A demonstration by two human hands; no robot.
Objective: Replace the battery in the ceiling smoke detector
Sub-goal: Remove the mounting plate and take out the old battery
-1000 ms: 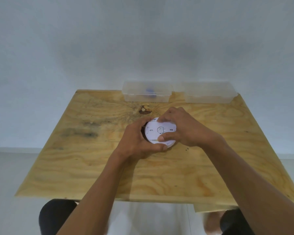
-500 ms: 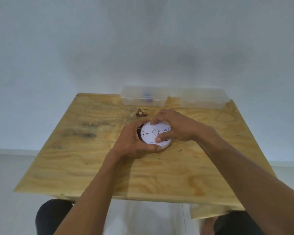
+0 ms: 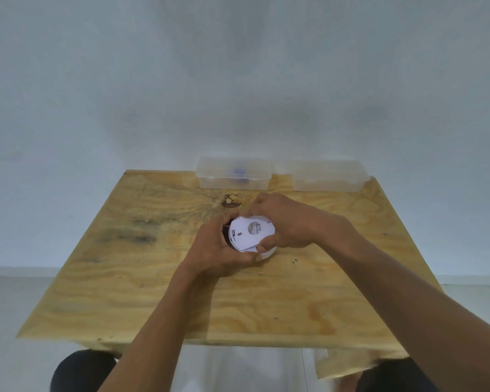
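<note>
A round white smoke detector (image 3: 248, 234) sits in the middle of the plywood table (image 3: 153, 278), held between both hands. Its white top plate is tilted up on the left side, and a dark gap shows beneath that edge. My left hand (image 3: 218, 250) wraps the detector's left and near side, thumb under the rim. My right hand (image 3: 286, 222) grips the top plate from the right, fingers over the far edge and thumb on the near edge. The lower white base rim (image 3: 269, 252) shows under my right thumb.
Two clear plastic boxes stand at the table's far edge against the wall: the left box (image 3: 234, 173) holds a small blue object, the right box (image 3: 330, 176) looks empty. A dark knot (image 3: 231, 201) marks the wood just beyond the hands. My knees show below the near edge.
The white top plate has turned and lifted on its left side, opening a dark gap. Both hands stayed on the detector; the view shifted slightly.
</note>
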